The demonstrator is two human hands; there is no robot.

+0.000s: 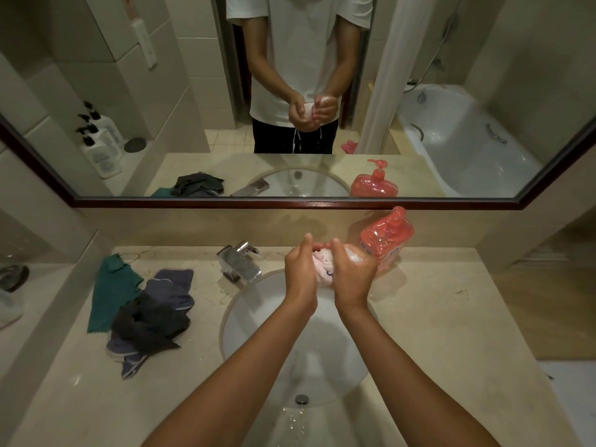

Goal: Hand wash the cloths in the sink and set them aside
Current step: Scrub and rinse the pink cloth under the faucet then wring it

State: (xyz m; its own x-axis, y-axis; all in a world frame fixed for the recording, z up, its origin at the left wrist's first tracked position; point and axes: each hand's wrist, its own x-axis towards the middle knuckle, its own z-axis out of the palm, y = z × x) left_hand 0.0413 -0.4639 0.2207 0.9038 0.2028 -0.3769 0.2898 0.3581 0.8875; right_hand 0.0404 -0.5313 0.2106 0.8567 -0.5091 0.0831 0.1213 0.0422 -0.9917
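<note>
Both hands' grip clamped on pink cloth [324,262] over sink [245,321], left hand [300,272], right hand [353,272], cloth pile [145,314] left, soap bottle [387,240] right.

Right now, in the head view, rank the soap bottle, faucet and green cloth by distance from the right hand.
1. Soap bottle, just beyond the right hand, to its right.
2. Faucet, left of both hands.
3. Green cloth, far left on the counter.

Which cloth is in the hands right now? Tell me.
The small pink cloth, bunched between the left hand and right hand above the white sink. The green cloth, blue cloth and dark grey cloth lie on the counter.
</note>
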